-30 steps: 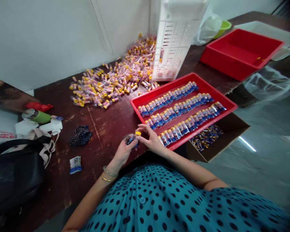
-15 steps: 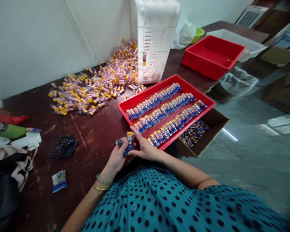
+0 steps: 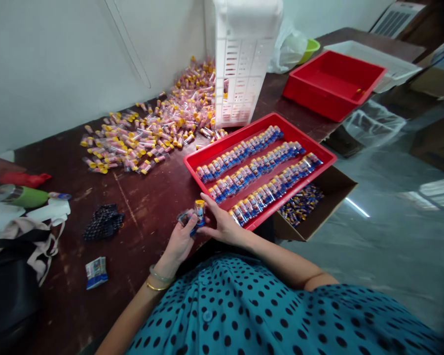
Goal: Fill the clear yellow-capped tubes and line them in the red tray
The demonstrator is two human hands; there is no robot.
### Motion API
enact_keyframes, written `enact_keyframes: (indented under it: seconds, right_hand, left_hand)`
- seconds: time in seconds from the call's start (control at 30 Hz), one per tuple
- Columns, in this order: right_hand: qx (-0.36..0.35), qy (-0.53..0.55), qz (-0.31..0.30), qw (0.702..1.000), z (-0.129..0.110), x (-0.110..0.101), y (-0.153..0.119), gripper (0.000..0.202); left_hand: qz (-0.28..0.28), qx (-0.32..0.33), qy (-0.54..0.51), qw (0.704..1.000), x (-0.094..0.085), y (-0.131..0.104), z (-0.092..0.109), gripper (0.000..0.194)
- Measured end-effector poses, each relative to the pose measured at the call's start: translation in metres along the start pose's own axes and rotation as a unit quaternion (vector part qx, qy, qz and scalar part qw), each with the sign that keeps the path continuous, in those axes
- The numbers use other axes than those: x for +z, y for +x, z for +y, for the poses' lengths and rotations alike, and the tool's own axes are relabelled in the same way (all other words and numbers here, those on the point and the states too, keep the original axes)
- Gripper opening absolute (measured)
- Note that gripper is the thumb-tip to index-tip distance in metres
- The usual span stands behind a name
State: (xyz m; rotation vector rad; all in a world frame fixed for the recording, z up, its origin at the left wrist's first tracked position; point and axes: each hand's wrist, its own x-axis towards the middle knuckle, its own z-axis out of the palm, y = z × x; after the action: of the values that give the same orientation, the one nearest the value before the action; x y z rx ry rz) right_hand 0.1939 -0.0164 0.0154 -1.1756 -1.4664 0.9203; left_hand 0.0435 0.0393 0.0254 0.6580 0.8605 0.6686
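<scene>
My left hand (image 3: 182, 239) is closed on a small tube (image 3: 200, 213) with a yellow cap and a blue lower wrapper, and on some clear and blue wrapping beside it. My right hand (image 3: 222, 224) is at the tube's right side, fingers curved round it; its index finger points up past the cap, near the tray's corner. Just beyond the hands lies a red tray (image 3: 303, 182) holding three rows of capped tubes (image 3: 261, 195) in blue wrappers. A heap of pink tubes (image 3: 148, 138) with yellow caps lies by the wall.
A white basket (image 3: 240, 64) stands upright behind the tray. Farther right are a red bin (image 3: 318, 98) and a white tray (image 3: 399, 74). An open carton (image 3: 329, 207) of wrappers sits below the tray. Leftward lie dark cloth (image 3: 102, 222), wrappers (image 3: 96, 272), a green bottle (image 3: 29, 195) and a bag (image 3: 11, 286).
The whole view has shifted, so most things appear slightly farther right. Both hands stay at the same tube, which looks a little more upright.
</scene>
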Motion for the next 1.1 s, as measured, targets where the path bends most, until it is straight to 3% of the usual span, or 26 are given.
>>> enact_keyframes:
  seconds: [0.13,0.27,0.33,0.4,0.5,0.6,0.67,0.73,0.83,0.93,1.0,1.1]
  right_hand:
    - [0.016,0.062,0.021,0.998,0.000,0.003,0.001,0.095]
    - [0.076,0.155,0.093,0.981,0.002,0.006,0.008,0.063]
    - [0.081,0.176,0.121,0.973,0.007,-0.009,0.014,0.058]
    - [0.075,0.153,0.159,0.972,0.016,-0.047,0.017,0.060]
    - [0.104,-0.007,0.231,0.967,0.033,-0.135,0.006,0.063]
    - [0.185,-0.267,0.297,0.898,0.052,-0.219,-0.023,0.054]
    - [0.207,-0.338,0.291,0.871,0.061,-0.252,-0.042,0.045]
    - [0.209,-0.353,0.280,0.868,0.066,-0.267,-0.054,0.037]
    - [0.196,-0.356,0.282,0.869,0.067,-0.268,-0.047,0.030]
    - [0.149,-0.337,0.247,0.896,0.065,-0.250,-0.003,0.028]
    - [0.100,-0.305,0.185,0.929,0.063,-0.223,0.045,0.028]
    - [0.033,-0.265,0.086,0.960,0.057,-0.152,0.133,0.028]
  left_hand:
    - [0.004,0.009,0.032,0.999,0.000,0.000,0.001,0.040]
    - [0.012,0.025,0.076,0.997,0.002,0.002,-0.002,0.038]
    - [-0.007,0.019,0.093,0.995,0.004,0.003,-0.002,0.039]
    - [-0.028,0.013,0.098,0.995,0.004,0.005,-0.001,0.040]
    - [-0.025,0.010,0.097,0.995,-0.002,0.007,0.002,0.039]
    - [-0.002,0.000,0.093,0.996,-0.014,0.007,0.005,0.041]
    - [0.014,-0.011,0.091,0.996,-0.024,0.008,0.006,0.044]
    - [0.032,-0.021,0.088,0.995,-0.032,0.010,0.006,0.046]
    - [0.049,-0.021,0.074,0.996,-0.041,0.011,0.008,0.048]
    - [0.049,-0.012,0.060,0.997,-0.045,0.011,0.011,0.050]
    - [0.048,-0.011,0.064,0.997,-0.048,0.013,0.012,0.045]
    - [0.057,-0.011,0.083,0.995,-0.056,0.016,0.009,0.040]
